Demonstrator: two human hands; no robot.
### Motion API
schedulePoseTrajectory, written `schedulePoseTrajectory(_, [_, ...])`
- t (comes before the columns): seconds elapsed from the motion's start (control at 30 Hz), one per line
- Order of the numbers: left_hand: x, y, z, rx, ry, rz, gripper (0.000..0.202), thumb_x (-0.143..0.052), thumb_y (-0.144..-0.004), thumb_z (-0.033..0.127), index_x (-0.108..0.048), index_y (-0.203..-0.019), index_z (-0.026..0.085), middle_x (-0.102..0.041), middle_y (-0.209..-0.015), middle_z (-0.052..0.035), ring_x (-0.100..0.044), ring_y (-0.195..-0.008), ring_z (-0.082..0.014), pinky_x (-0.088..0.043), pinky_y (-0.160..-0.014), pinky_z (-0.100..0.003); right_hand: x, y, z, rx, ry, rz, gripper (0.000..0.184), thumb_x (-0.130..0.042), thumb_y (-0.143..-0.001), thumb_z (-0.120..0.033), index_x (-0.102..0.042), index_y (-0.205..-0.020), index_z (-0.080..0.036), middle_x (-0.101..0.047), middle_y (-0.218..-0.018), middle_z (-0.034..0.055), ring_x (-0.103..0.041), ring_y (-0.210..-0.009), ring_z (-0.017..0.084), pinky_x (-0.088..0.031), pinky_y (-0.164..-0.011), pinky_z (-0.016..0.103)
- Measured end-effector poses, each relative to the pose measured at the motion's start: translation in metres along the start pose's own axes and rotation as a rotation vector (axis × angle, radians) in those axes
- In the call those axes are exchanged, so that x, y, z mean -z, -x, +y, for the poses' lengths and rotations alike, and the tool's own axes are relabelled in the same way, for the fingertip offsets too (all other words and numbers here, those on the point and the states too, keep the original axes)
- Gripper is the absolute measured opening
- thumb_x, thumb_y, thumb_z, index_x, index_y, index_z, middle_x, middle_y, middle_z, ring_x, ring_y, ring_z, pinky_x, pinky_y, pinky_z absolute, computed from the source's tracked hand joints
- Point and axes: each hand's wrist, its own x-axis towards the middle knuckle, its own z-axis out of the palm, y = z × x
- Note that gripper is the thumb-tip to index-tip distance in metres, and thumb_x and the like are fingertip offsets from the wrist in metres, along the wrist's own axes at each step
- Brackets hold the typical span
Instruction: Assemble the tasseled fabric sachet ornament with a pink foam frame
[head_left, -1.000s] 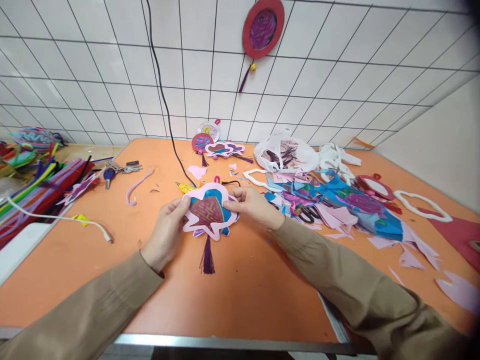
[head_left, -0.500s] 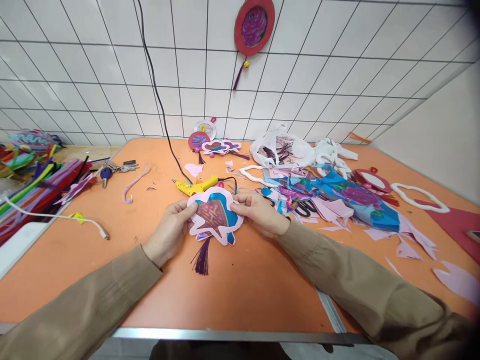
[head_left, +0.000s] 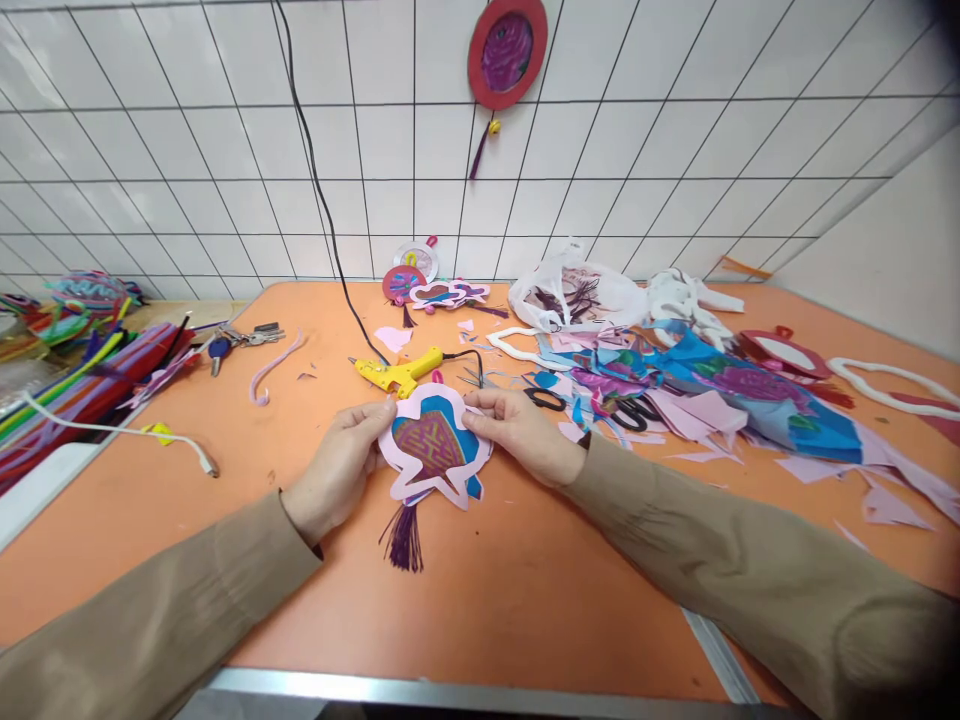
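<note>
Between my two hands is a pink scalloped paper ornament (head_left: 429, 446) with patterned blue and brown fabric showing in its middle. From its lower edge hangs a dark purple tassel (head_left: 404, 540), and a small pink loop (head_left: 438, 377) sticks up at the top. My left hand (head_left: 341, 460) pinches the left edge, thumb on the front. The right edge is pinched by my right hand (head_left: 523, 432). Just behind the ornament lies a yellow glue gun (head_left: 397, 372) on the orange table (head_left: 480, 620), its cord running back.
Fabric scraps (head_left: 750, 385), pink paper offcuts (head_left: 697, 415) and black-handled scissors (head_left: 637, 412) lie to the right. A white plastic bag (head_left: 570, 290) and finished-looking ornaments (head_left: 450, 293) stand at the back. Keys (head_left: 255, 335), pipe cleaners (head_left: 105, 380) and a white cable (head_left: 120, 432) are left.
The ornament has turned to face the camera more squarely and sits slightly lower in view. Both hands keep their hold; the camera view has shifted a little.
</note>
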Motion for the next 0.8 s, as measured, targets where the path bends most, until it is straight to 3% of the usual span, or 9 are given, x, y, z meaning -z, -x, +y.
schedulePoseTrajectory(0.23, [0.0,-0.001,0.001,-0.074,-0.01,0.035,0.016,-0.074,-0.07,0.025,-0.068,-0.065,0.011,-0.065,-0.06,-0.004,-0.058,-0.055,-0.0128,-0.046,-0.057,-0.023,-0.005,0.003,0.006,0.079,0.005,0.053,0.026,-0.076,-0.065,-0.034,-0.067,-0.083,-0.016,-0.072,-0.074,0.0005,-0.066,-0.066,0.015,-0.051,-0.061,0.027])
schedulePoseTrajectory(0.43, [0.002,-0.002,0.0,-0.061,0.016,0.018,0.027,-0.07,-0.076,0.038,-0.071,-0.073,0.012,-0.069,-0.066,-0.007,-0.061,-0.058,-0.0169,-0.05,-0.056,-0.027,-0.007,0.003,0.011,0.094,-0.057,0.1,0.032,-0.077,-0.062,-0.035,-0.068,-0.087,-0.017,-0.073,-0.079,0.0011,-0.067,-0.071,0.016,-0.053,-0.07,0.031])
schedulePoseTrajectory(0.53, [0.001,-0.001,-0.001,-0.008,0.019,0.025,0.024,-0.07,-0.078,0.035,-0.069,-0.069,0.012,-0.067,-0.06,-0.0049,-0.058,-0.05,-0.0139,-0.046,-0.048,-0.023,-0.007,0.003,0.012,0.099,-0.066,0.131,0.037,-0.079,-0.061,-0.038,-0.068,-0.091,-0.017,-0.074,-0.085,0.0029,-0.067,-0.075,0.017,-0.053,-0.07,0.03])
schedulePoseTrajectory(0.7, [-0.001,0.0,0.001,0.041,0.033,0.049,0.024,-0.073,-0.076,0.028,-0.065,-0.061,0.012,-0.062,-0.052,-0.0031,-0.053,-0.044,-0.0104,-0.044,-0.044,-0.02,-0.006,0.002,0.012,0.128,-0.078,0.153,0.039,-0.075,-0.066,-0.05,-0.068,-0.084,-0.016,-0.071,-0.08,0.0033,-0.063,-0.07,0.015,-0.05,-0.063,0.027])
schedulePoseTrajectory(0.8, [-0.001,-0.001,0.001,0.022,0.045,0.056,0.025,-0.072,-0.077,0.028,-0.064,-0.059,0.011,-0.061,-0.051,-0.003,-0.051,-0.043,-0.0098,-0.042,-0.043,-0.019,-0.006,0.003,0.011,0.097,-0.119,0.159,0.042,-0.073,-0.068,-0.05,-0.067,-0.091,-0.016,-0.069,-0.076,0.0018,-0.059,-0.061,0.014,-0.047,-0.054,0.026])
